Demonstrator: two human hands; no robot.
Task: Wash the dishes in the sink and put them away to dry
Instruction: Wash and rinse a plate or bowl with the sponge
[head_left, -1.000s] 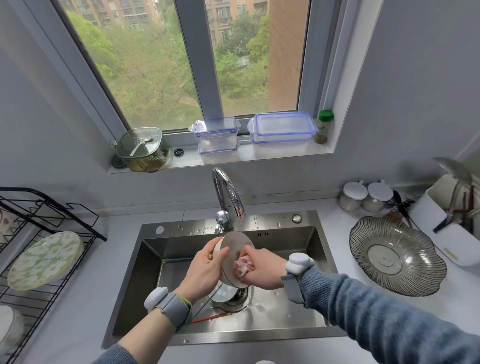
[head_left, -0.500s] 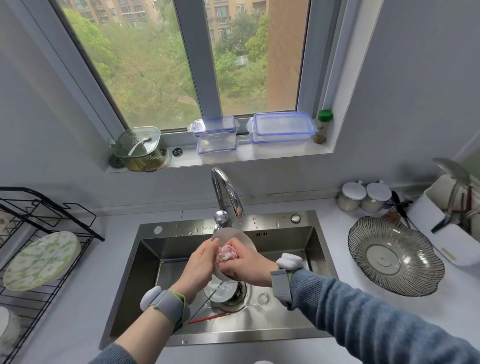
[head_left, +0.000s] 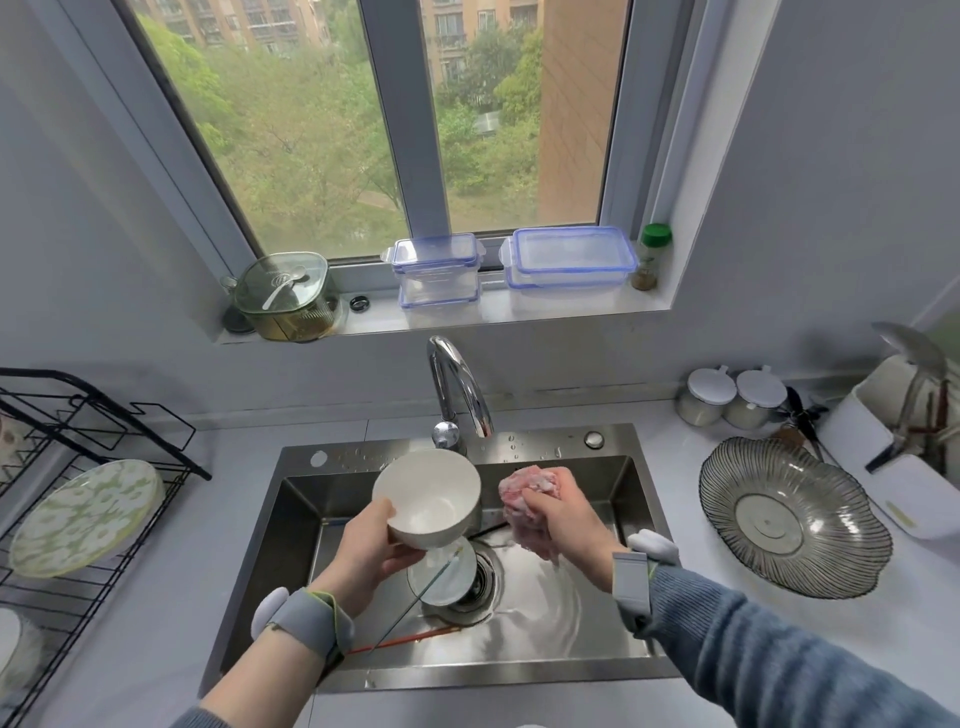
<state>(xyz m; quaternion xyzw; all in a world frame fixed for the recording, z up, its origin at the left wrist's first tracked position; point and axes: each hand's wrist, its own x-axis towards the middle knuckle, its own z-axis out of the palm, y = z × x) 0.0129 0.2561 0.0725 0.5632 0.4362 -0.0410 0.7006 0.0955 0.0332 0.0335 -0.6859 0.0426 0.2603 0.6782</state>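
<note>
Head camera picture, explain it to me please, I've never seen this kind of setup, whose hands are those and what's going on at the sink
One camera worn on a person's head looks down at their own two hands; grey bands sit on both wrists. The left hand holds a white bowl by its rim over the steel sink. The right hand grips a pink scrubbing cloth. In the sink lie a small dish and chopsticks. A drying rack at the left holds a green patterned plate; a ribbed glass dish sits on the counter at the right.
</note>
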